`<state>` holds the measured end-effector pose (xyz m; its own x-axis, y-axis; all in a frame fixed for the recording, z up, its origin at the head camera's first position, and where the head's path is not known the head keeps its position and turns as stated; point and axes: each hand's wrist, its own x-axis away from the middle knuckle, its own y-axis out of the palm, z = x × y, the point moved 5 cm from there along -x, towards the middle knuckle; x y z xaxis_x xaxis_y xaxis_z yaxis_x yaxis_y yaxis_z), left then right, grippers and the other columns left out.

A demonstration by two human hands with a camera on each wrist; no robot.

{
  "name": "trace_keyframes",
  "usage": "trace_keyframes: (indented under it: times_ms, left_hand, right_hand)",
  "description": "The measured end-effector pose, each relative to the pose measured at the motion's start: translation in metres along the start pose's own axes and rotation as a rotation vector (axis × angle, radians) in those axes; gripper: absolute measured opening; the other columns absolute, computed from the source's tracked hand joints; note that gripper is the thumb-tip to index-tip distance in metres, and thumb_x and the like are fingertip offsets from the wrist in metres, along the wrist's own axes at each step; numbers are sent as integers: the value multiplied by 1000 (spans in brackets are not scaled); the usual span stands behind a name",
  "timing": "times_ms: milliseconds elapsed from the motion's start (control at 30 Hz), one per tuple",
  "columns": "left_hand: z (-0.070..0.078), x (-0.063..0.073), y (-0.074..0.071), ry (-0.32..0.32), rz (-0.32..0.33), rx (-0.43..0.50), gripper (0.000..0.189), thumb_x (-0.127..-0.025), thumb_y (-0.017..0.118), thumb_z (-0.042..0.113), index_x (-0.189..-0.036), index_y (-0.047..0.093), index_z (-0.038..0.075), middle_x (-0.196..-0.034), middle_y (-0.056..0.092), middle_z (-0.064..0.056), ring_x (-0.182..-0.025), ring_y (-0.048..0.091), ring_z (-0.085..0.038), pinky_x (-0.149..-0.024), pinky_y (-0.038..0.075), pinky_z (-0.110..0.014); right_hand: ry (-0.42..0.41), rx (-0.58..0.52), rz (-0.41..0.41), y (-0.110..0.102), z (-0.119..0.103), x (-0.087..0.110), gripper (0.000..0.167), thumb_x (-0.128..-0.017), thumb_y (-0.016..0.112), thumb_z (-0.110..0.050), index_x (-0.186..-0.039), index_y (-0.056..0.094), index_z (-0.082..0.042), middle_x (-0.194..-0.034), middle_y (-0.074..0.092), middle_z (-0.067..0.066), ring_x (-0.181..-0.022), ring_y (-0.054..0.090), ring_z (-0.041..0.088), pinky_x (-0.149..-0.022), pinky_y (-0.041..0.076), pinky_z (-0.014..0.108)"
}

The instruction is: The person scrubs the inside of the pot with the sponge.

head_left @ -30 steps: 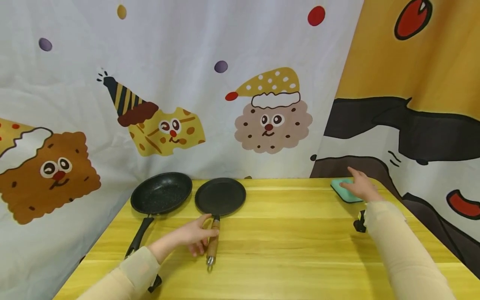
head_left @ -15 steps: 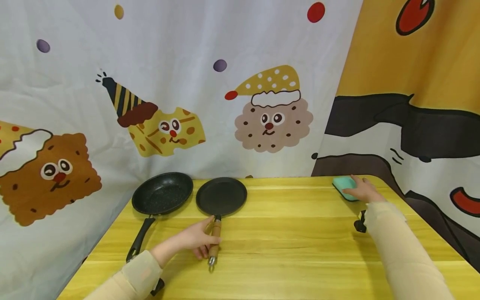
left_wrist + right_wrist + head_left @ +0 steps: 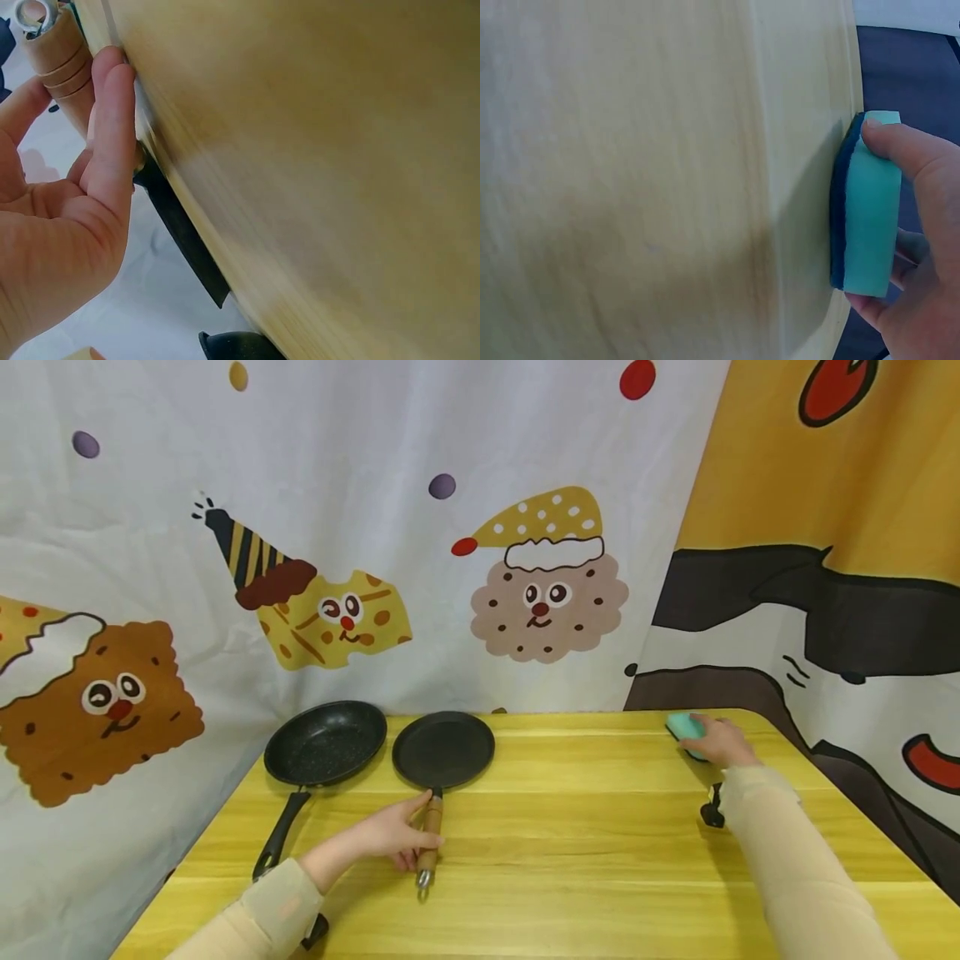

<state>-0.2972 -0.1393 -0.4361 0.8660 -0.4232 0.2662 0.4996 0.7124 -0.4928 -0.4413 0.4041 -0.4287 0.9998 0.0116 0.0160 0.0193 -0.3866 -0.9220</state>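
Observation:
In the head view, a flat black griddle pan [image 3: 444, 749] with a wooden handle [image 3: 432, 817] lies near the table's back edge. My left hand [image 3: 390, 833] grips that handle between thumb and fingers; the left wrist view has the handle's ringed end [image 3: 60, 64] between them. Far to the right, my right hand [image 3: 723, 742] holds a teal sponge [image 3: 684, 727]. Seen from the right wrist, the thumb lies on one end of the sponge [image 3: 874, 217] and fingers on the other. Its dark scouring side faces the table and seems tilted slightly off it.
A deeper black frying pan [image 3: 326, 745] stands left of the griddle pan, its black handle [image 3: 281, 835] pointing at my left sleeve. Yellow wooden tabletop [image 3: 570, 827] stretches between my hands. A cartoon-printed curtain [image 3: 420, 435] hangs right behind the table.
My left thumb and fingers have closed around the wooden handle. My right hand has come down on the sponge and taken hold of it. The pans stay put.

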Motion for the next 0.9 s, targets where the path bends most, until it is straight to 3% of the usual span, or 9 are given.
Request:
trace_keyframes:
  times_ms: [433, 900]
  left_hand:
    - [13, -1, -3, 8, -43, -128, 90, -90, 71, 21, -151, 11, -9, -63, 65, -12, -56, 65, -25, -54, 55, -39]
    - [26, -13, 12, 18, -55, -160, 90, -89, 71, 21, -150, 12, -10, -63, 65, -10, -56, 64, -22, -52, 55, -36]
  right_hand:
    - [-121, -20, 86, 10, -19, -1, 68, -92, 63, -33, -142, 41, 7, -134, 40, 41, -118, 37, 59, -96, 32, 68]
    - [-262, -94, 144, 20, -68, 0, 59, -90, 67, -26, -139, 50, 2, -136, 45, 36, -121, 43, 53, -97, 36, 63]
